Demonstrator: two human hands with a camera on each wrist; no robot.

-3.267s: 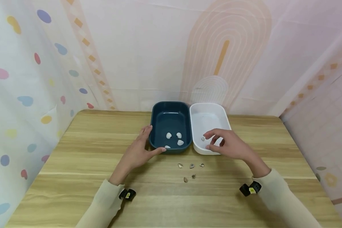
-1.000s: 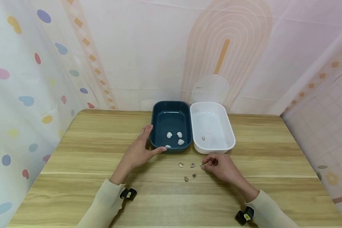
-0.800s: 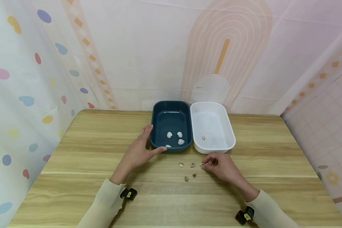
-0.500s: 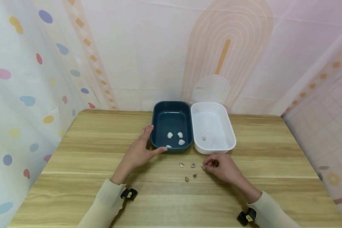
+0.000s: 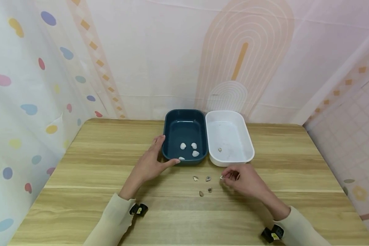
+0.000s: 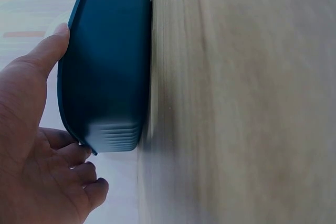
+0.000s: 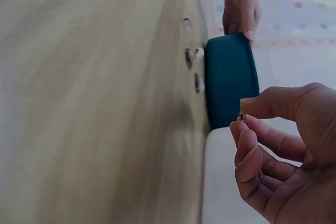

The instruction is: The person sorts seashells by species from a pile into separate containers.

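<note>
My left hand point(image 5: 158, 158) holds the front left corner of a dark blue tray point(image 5: 169, 119), thumb along the front wall and fingers on the side; the left wrist view shows the hand point(image 6: 37, 129) against that tray point(image 6: 107, 66). Several white shells point(image 5: 194, 146) lie inside it. My right hand point(image 5: 227, 177) hovers just above the table in front of the white tray point(image 5: 247, 143) and pinches a small brown shell point(image 5: 222, 177) between thumb and forefinger, as the right wrist view also shows of the shell point(image 7: 243, 116). Several small brown shells point(image 5: 207, 178) lie on the wood to its left.
One small shell point(image 5: 219, 149) lies in the white tray, which stands touching the blue one at the back centre of the wooden table point(image 5: 80, 191). Patterned fabric walls close in the table on three sides.
My right hand came from over the white tray down to the loose shells, pinched the rightmost one and has now lifted it slightly off the table. The left hand has not moved.
</note>
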